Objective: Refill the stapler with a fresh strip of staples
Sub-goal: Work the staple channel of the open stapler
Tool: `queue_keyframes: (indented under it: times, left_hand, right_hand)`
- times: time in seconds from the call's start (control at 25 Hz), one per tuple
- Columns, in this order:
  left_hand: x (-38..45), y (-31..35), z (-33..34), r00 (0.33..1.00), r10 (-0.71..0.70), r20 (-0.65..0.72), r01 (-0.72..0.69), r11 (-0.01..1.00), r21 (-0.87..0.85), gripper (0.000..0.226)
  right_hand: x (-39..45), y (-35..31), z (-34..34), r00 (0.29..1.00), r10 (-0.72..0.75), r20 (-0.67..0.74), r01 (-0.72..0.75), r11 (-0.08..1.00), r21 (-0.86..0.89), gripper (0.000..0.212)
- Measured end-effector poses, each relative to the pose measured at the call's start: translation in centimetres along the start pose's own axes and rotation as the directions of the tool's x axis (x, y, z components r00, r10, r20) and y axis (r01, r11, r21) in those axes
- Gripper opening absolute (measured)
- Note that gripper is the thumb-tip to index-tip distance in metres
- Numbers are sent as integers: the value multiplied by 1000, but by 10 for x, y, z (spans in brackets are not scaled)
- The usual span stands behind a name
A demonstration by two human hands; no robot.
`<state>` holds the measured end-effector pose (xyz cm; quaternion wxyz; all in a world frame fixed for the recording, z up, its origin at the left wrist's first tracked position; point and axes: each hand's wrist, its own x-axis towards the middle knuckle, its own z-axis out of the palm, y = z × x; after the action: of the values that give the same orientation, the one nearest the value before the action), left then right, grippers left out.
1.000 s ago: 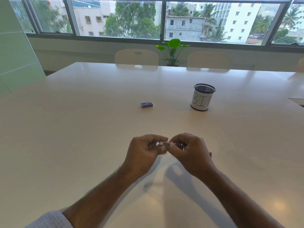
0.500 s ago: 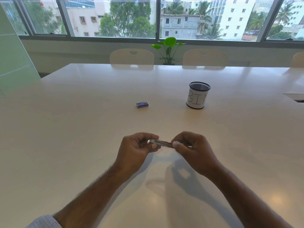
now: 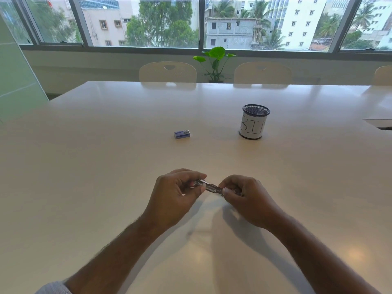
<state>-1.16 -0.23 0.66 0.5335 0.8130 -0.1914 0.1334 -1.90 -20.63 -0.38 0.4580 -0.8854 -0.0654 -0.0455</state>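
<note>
Daylight from the window wall falls on a long white table (image 3: 106, 187); you hold a small metal stapler (image 3: 209, 187) above its near edge, between both hands. Your left hand (image 3: 178, 198) pinches one end with curled fingers; your right hand (image 3: 248, 200) grips the other end, thumb pressed on the metal. Whether the magazine is open is too small to tell; no loose strip shows. A blue staple box (image 3: 182, 134) lies well apart, farther up the table, closed as far as you can see; a mesh cup marked BIN (image 3: 253, 124) stands to its right. By my judgement, loading remains ahead: fetch a strip, seat it, close up.
</note>
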Motion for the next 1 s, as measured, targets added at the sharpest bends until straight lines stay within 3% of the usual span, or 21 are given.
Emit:
queue_keyframes:
  times: [0.16,0.52,0.84,1.0]
  left_hand:
    - [2,-3,-2,991,-133,-22,131,988,-85,25]
    - [1,6,-4,987,-134,-92,118,980,-158,27]
    - [-4,16,-5,983,141,-114,-147,988,-47,24]
    - [0,11,-4,995,31,-100,-39,996,-83,30]
  right_hand:
    - [-1,-2,0,1000,-14,-22,14,1000,22,11]
    - [-2,-10,-1,970,-156,-187,151,988,-43,8]
    - [-1,-6,0,954,-285,-90,280,958,-62,24]
    - [-1,-3,-5,950,-312,-3,308,937,-165,26]
